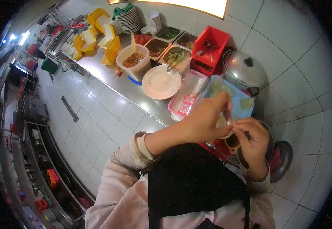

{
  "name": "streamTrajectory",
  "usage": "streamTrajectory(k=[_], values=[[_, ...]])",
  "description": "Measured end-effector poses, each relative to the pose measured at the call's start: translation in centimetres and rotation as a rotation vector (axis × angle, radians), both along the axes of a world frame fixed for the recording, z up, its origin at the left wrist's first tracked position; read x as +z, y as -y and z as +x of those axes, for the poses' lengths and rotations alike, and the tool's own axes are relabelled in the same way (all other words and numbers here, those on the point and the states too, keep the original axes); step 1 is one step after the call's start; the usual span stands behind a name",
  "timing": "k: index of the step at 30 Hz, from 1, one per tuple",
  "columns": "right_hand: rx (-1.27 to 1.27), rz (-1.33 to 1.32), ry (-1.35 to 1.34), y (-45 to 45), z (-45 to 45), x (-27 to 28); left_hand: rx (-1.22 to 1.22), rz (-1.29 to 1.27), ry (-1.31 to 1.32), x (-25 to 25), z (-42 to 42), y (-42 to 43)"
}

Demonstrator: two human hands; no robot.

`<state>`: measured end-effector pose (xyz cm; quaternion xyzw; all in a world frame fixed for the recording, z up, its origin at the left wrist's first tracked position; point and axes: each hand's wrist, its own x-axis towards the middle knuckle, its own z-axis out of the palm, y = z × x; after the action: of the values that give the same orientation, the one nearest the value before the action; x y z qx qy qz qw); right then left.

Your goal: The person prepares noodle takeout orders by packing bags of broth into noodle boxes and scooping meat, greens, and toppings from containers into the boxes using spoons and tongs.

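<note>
We've got a small pale item (228,116) pinched over the near side of the light-blue tray (243,113); too small & part-hidden to ID. Its long axis runs approx. up-down in view, lower end pointing toward us, at the meeting fingertips. Our L hand (208,116) is curled narrow round it, thumb tip low; our R hand (254,142) has thumb & index pinched at its lower end. Round brown-filled container (232,142) sits on the tray's near side, below our hands. Left of tray, adj.: pink basket (171,108), then white plate (160,84). Beyond tray: lidded pot (242,68) & red bin (203,58).
</note>
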<state>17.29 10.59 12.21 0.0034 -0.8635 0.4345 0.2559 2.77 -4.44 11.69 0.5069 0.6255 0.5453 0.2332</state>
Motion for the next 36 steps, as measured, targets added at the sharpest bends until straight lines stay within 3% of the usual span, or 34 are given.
streamTrajectory(k=[3, 9, 14, 18, 21, 24, 29, 31, 33, 36], values=[[0.045, -0.150, 0.023, -0.1, 0.4, -0.1, -0.059, 0.032, -0.244, 1.2, 0.4, 0.4], [0.075, -0.307, 0.024, -0.4, 2.2, -1.1, -0.187, 0.040, -0.313, 1.8, 1.6, 0.4], [0.087, -0.022, -0.196, -0.6, 2.9, 0.3, -0.139, 0.154, -0.278, 2.5, 3.1, 0.7], [-0.042, 0.325, -0.443, 0.4, 3.4, 0.4, -0.068, 0.235, -0.012, 1.9, 3.9, 0.1], [-0.039, 0.572, -0.442, 0.2, 3.9, 0.6, 0.025, 0.107, 0.282, 1.9, 4.6, -0.6], [-0.021, 0.630, -0.427, 0.0, 4.1, 0.7, 0.071, 0.024, 0.258, 2.7, 5.0, -0.6], [-0.048, 0.438, -0.341, 0.4, 4.8, 1.0, 0.171, 0.009, -0.046, 2.0, 5.0, -0.5], [-0.117, 0.376, -0.333, 0.3, 5.0, 0.5, 0.156, -0.032, 0.129, 1.9, 5.2, -1.0], [-0.139, 0.221, -0.313, 0.7, 5.1, 0.3, 0.129, -0.003, 0.077, 1.2, 4.7, -1.3], [-0.146, 0.032, -0.314, 0.3, 5.1, -1.2, 0.086, 0.011, 0.239, 1.5, 5.3, -1.6]])
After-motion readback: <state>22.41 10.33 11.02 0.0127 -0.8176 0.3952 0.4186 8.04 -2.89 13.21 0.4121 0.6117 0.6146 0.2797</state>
